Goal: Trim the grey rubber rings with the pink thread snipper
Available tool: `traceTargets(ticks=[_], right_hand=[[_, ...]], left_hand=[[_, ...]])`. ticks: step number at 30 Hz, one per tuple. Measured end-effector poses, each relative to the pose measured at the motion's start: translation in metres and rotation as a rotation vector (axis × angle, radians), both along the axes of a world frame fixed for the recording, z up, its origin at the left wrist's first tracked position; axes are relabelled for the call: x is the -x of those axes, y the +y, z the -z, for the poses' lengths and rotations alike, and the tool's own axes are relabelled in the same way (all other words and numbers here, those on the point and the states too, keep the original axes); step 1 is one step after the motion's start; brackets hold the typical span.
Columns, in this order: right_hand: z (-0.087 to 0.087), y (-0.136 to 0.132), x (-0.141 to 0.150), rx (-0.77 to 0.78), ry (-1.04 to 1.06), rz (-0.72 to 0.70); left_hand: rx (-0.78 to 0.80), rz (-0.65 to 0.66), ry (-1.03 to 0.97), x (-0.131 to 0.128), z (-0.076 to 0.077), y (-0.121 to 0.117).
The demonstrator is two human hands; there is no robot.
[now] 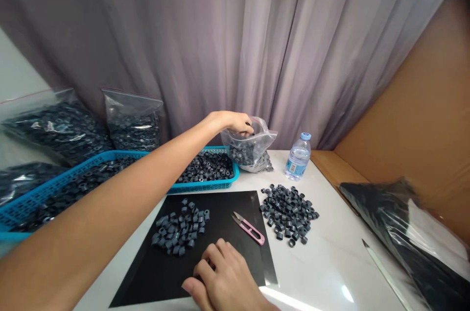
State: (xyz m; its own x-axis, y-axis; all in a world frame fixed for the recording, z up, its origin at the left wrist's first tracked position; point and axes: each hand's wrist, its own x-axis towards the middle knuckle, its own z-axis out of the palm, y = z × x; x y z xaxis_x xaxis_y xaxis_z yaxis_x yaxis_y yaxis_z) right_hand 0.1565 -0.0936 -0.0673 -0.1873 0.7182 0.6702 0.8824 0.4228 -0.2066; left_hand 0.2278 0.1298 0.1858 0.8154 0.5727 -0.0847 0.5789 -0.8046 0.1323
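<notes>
Rings (pixel 243 152), stubby, grey, show through clear bag (pixel 267 143); left hand (pixel 238 122), fingers curled, grip unclear; right hand (pixel 228 275), fingers loosely bent.

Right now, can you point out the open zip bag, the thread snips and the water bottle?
Open zip bag (pixel 253 152): head view, clear front side.
Thread snips (pixel 252 228): head view, pink handle.
Water bottle (pixel 297 161): head view, blue label.

Moderate light leaves glare on the tabletop (pixel 326 267) at five o'clock; edges stretch, darkening at two o'clock.
</notes>
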Motion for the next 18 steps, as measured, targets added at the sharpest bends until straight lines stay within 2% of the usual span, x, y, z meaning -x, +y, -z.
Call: traceTargets(ticks=[5,11,18], right_hand=[[0.0,0.0,0.0,-0.012,0.018,0.004],[0.003,-0.003,0.004,-0.082,0.08,0.016],[-0.002,-0.005,-0.005,0.014,0.071,-0.017]], left_hand=[[-0.022,0.104,-0.123,0.006,0.003,0.014],[-0.076,0.163,-0.155,0.015,0.005,0.012],[-0.092,0.185,-0.116,0.02,-0.004,0.011]])
